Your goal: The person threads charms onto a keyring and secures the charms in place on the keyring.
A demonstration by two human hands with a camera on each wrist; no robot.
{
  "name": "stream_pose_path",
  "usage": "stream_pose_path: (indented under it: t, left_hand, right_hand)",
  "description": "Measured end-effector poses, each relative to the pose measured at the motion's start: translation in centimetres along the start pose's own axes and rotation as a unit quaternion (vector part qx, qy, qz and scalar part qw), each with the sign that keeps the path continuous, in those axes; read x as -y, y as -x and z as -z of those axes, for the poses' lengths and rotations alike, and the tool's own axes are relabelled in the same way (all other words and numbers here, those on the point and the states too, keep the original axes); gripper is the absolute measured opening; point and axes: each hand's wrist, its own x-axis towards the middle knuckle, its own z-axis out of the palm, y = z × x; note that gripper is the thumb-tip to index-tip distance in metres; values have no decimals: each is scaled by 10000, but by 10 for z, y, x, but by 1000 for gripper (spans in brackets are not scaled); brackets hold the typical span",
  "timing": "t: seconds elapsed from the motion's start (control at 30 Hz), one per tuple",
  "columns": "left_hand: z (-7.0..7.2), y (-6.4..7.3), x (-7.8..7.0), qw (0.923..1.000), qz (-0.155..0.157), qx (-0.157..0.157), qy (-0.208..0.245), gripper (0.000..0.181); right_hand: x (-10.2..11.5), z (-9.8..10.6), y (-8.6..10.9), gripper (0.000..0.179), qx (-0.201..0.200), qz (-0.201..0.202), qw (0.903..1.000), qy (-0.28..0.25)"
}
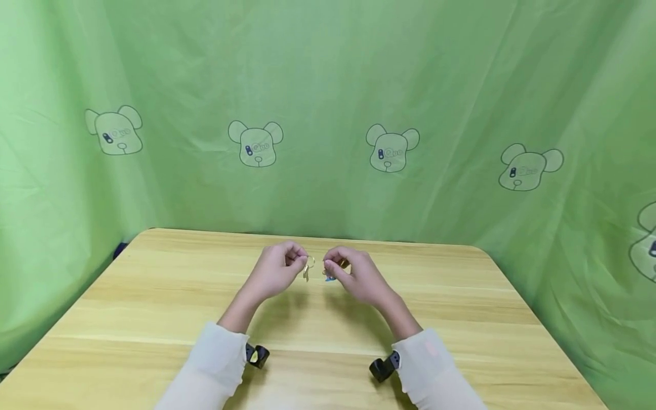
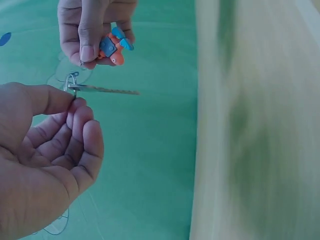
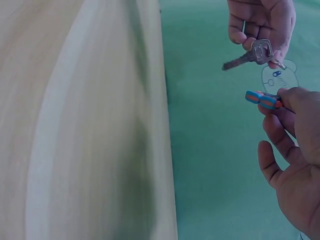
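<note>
Over the table, my left hand point(image 1: 277, 270) pinches a metal key ring point(image 1: 311, 261) between thumb and forefinger. From the ring dangles a key point(image 3: 252, 54), whose blade points down toward the table. Facing it across a small gap, my right hand point(image 1: 359, 276) pinches a small orange and blue toy figure point(image 2: 111, 47) with thumb and fingertips. A tiny metal loop point(image 2: 81, 63) shows by the right thumb in the left wrist view. The figure's blue and orange feet point(image 3: 262, 99) stick out below the right fingers; part of its body is hidden by them.
The light wooden table point(image 1: 328, 376) extends beneath both hands. A green curtain point(image 1: 328, 193) printed with bear heads hangs behind and at the sides. Black wrist cameras point(image 1: 258, 356) sit at the cuffs of the pale sleeves point(image 1: 212, 359).
</note>
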Motion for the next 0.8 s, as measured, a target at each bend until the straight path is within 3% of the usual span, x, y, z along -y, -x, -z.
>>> stream_pose_path:
  t: [0.27,0.8]
  left_hand:
    - [2,2,-9,9998,146,-97,-36,7]
    - [3,7,-19,9994,150,-175,252,7]
  right_hand:
    - [8,2,4,8,-315,211,9989,-286]
    - [18,5,4,14,-334,552,9976,-263]
